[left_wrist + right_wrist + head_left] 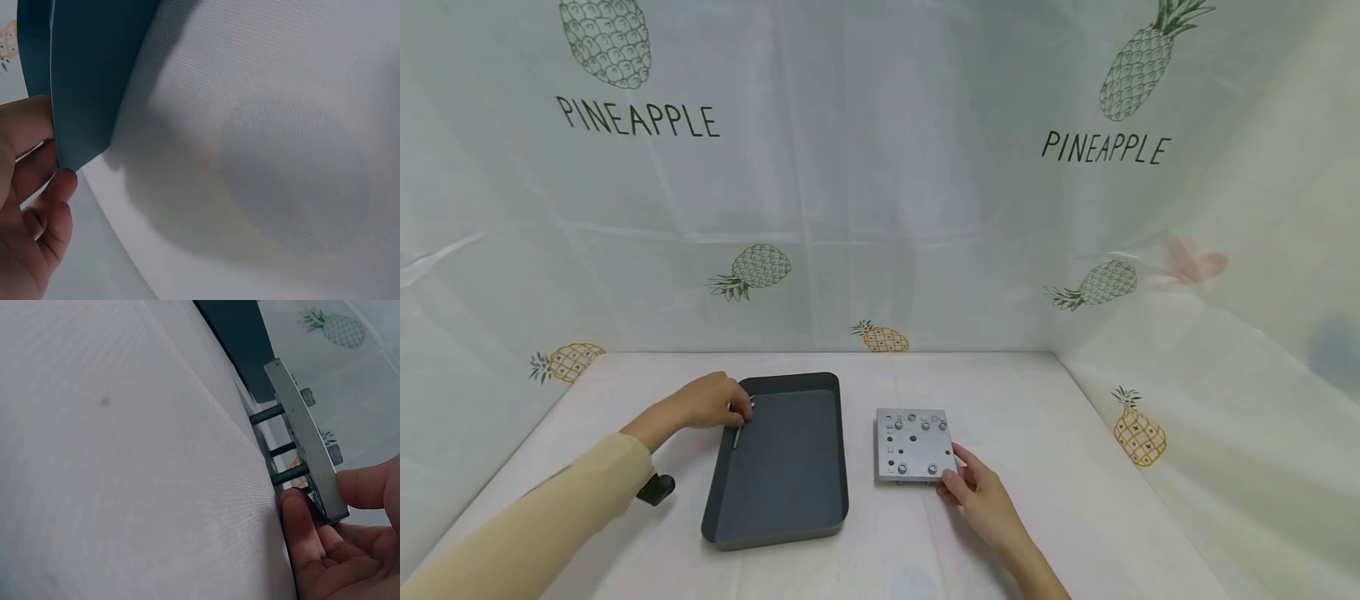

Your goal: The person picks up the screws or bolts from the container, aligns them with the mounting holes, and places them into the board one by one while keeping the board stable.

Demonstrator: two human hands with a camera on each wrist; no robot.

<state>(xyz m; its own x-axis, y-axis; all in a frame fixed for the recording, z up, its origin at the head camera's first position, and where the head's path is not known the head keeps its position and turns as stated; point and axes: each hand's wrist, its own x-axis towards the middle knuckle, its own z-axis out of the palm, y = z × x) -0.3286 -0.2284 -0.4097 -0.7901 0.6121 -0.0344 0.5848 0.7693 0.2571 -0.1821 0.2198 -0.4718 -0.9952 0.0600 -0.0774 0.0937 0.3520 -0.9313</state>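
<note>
A square silver metal plate [917, 450] carries several socket-head bolts, whose threaded shanks [290, 475] stick out below it. My right hand [981, 500] grips the plate's near right corner, thumb on the outer face and fingers beneath. My left hand [718, 402] reaches over the left wall of a dark grey tray [790, 467]. Its fingertips are inside, over a thin metal rod [737, 438] lying along that wall; I cannot tell whether they pinch it. In the left wrist view the tray wall [94, 75] hides those fingertips, while the other fingers [59, 219] curl outside.
The tray and plate stand side by side on a white-covered table [880, 542]. A pineapple-print sheet [880, 167] hangs behind and around the table. A small black object [656, 489] shows by the left sleeve [572, 500].
</note>
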